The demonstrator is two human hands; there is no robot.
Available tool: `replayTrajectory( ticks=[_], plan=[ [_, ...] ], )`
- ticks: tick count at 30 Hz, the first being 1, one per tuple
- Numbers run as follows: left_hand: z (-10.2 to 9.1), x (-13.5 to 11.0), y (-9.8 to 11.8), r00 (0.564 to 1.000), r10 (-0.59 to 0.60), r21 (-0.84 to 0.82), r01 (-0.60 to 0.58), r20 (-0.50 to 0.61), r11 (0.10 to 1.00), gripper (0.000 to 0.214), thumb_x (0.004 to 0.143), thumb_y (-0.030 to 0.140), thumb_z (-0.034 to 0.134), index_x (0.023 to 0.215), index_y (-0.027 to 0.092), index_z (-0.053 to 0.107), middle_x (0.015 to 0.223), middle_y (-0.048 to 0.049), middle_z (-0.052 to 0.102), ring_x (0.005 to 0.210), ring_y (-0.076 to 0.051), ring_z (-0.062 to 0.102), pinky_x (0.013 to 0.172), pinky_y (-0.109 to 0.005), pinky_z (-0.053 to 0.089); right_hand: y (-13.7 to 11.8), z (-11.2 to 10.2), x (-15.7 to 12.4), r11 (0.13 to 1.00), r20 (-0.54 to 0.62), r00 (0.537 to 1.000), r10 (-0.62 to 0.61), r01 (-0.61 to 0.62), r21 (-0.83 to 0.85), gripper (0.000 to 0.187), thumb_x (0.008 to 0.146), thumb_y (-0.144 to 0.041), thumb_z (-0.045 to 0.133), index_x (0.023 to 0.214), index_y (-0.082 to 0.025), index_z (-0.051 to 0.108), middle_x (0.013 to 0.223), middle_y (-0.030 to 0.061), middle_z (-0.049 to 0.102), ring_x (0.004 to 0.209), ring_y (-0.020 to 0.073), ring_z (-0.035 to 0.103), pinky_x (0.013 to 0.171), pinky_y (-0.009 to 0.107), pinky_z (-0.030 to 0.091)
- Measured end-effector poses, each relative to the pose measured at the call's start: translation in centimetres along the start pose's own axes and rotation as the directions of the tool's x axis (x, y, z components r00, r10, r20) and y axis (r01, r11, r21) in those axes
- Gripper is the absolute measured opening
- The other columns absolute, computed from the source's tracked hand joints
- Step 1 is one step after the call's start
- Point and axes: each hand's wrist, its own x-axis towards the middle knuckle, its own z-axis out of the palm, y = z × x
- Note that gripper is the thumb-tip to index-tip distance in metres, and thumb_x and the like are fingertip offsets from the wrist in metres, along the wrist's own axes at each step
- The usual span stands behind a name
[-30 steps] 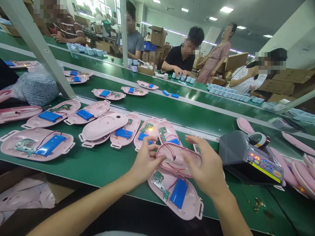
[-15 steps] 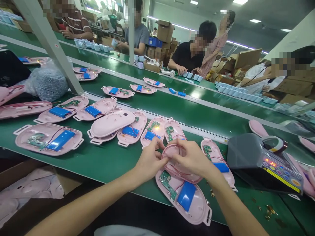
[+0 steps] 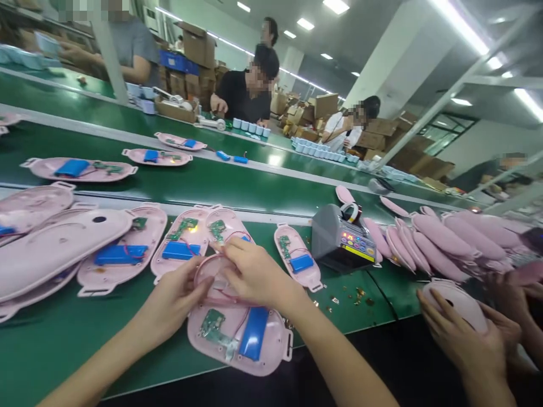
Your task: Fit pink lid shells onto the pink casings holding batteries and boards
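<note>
Both hands on one pink plastic shell [image 3: 215,284], inner side up, just above the counter [image 3: 139,345] and overlapping the far edge of an open shell [image 3: 231,362]; contact between the two unclear. Left hand [image 3: 182,288] pinches the near-left rim, thumb inside, fingers around the outside. Right hand [image 3: 254,277] bent over the far right side, fingertips partly hidden; cannot tell if it pinches rim or wire. Red wire shows inside the held shell. Open shell below lies on the counter with green circuit board [image 3: 212,323] at left, blue battery pack [image 3: 254,333] at right. More open shells with boards and batteries left and behind, one with a yellow light lit [image 3: 192,229]. Closed-looking cover [image 3: 63,251] with dark round hole, far left, tilted on others. Right: another open shell [image 3: 306,276], then gray tape dispenser [image 3: 328,234], red digits lit, tape roll [image 3: 351,212] on top. Gold scraps [image 3: 360,294] in front of it. Farther right, pile of pink shells [image 3: 445,240]; co-worker's hands [image 3: 470,339] grip a pink cover [image 3: 460,305].
</note>
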Motion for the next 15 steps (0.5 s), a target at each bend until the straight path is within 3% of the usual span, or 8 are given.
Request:
replayTrajectory(
  ticks=[1, 2, 3, 5, 6, 8, 12, 15],
  plan=[
    [-0.2, 0.0, 0.0, 1.0, 0.013, 0.035, -0.013, 0.007, 0.999, 0.039, 0.09, 0.055, 0.053, 0.104, 0.019, 0.057, 0.081, -0.0042, 0.067, 0.074, -0.024, 0.067, 0.063, -0.031, 0.056, -0.1, -0.7, -1.9, 0.994, -0.153, 0.984, 0.091, -0.081, 0.073, 0.034, 0.088, -0.017, 0.061, 0.121, -0.013, 0.064, 0.107, 0.0099, 0.063, 0.102, 0.0218, 0.061, 0.092, 0.036, 0.054],
    [-0.4, -0.1, 0.0, 1.0, 0.023, 0.077, -0.024, 0.009, 0.997, 0.038, 0.09, 0.055, 0.052, 0.103, 0.019, 0.058, 0.079, -0.0036, 0.067, 0.071, -0.024, 0.066, 0.061, -0.03, 0.055, 0.0, -1.4, -4.3, 0.963, -0.336, 0.91, 0.243, -0.185, 0.195, 0.029, 0.088, -0.026, 0.064, 0.116, -0.016, 0.065, 0.107, 0.0084, 0.064, 0.102, 0.0214, 0.062, 0.094, 0.036, 0.054],
    [-0.6, -0.2, 0.0, 1.0, 0.03, 0.116, -0.031, 0.011, 0.993, 0.038, 0.091, 0.054, 0.052, 0.105, 0.02, 0.059, 0.078, -0.0033, 0.067, 0.07, -0.023, 0.065, 0.06, -0.03, 0.055, 0.4, -2.2, -6.9, 0.89, -0.523, 0.725, 0.448, -0.31, 0.333, 0.024, 0.09, -0.034, 0.064, 0.107, -0.017, 0.066, 0.1, 0.0067, 0.065, 0.095, 0.0196, 0.064, 0.089, 0.034, 0.056],
    [-0.9, -0.3, 0.2, 0.999, 0.037, 0.154, -0.041, 0.03, 0.987, 0.037, 0.09, 0.052, 0.054, 0.11, 0.022, 0.061, 0.083, -0.0039, 0.071, 0.074, -0.025, 0.067, 0.064, -0.03, 0.056, 1.9, -3.7, -11.9, 0.592, -0.576, 0.152, 0.803, -0.322, 0.739, 0.035, 0.089, -0.05, 0.064, 0.091, -0.015, 0.061, 0.08, 0.0028, 0.062, 0.078, 0.0166, 0.064, 0.076, 0.031, 0.059],
    [-1.1, -0.3, 0.3, 0.998, 0.041, 0.155, -0.047, 0.04, 0.987, 0.038, 0.088, 0.051, 0.056, 0.114, 0.023, 0.062, 0.089, -0.0044, 0.072, 0.079, -0.026, 0.068, 0.067, -0.03, 0.057, 3.0, -4.3, -13.9, 0.53, -0.542, 0.057, 0.839, -0.316, 0.787, 0.041, 0.088, -0.054, 0.063, 0.093, -0.014, 0.059, 0.079, 0.0025, 0.061, 0.076, 0.0161, 0.065, 0.075, 0.032, 0.06],
    [-1.2, 0.0, 0.6, 0.997, 0.051, 0.144, -0.059, 0.061, 0.988, 0.041, 0.086, 0.05, 0.058, 0.118, 0.025, 0.064, 0.096, -0.0046, 0.074, 0.087, -0.029, 0.069, 0.072, -0.032, 0.058, 5.5, -5.4, -16.3, 0.43, -0.456, -0.027, 0.89, -0.288, 0.856, 0.055, 0.08, -0.063, 0.067, 0.096, -0.012, 0.059, 0.082, 0.0056, 0.064, 0.076, 0.0188, 0.066, 0.07, 0.035, 0.062],
    [-1.0, 0.4, 0.9, 0.996, 0.045, 0.144, -0.055, 0.075, 0.988, 0.04, 0.09, 0.047, 0.055, 0.121, 0.023, 0.062, 0.098, -0.0043, 0.074, 0.087, -0.027, 0.068, 0.077, -0.031, 0.056, 9.0, -6.4, -16.8, 0.359, -0.377, -0.01, 0.926, -0.287, 0.888, 0.068, 0.056, -0.061, 0.082, 0.094, -0.01, 0.06, 0.092, 0.0117, 0.067, 0.077, 0.0221, 0.066, 0.063, 0.038, 0.062],
    [-0.7, 0.2, 1.1, 0.993, 0.089, 0.13, -0.098, 0.072, 0.987, 0.033, 0.09, 0.038, 0.054, 0.115, 0.019, 0.062, 0.1, -0.0047, 0.072, 0.09, -0.024, 0.066, 0.082, -0.03, 0.053, 7.9, -6.1, -16.6, 0.374, -0.407, -0.073, 0.91, -0.278, 0.885, 0.064, 0.047, -0.053, 0.088, 0.087, -0.013, 0.058, 0.083, 0.0048, 0.064, 0.066, 0.0138, 0.06, 0.058, 0.029, 0.06]
  ],
)
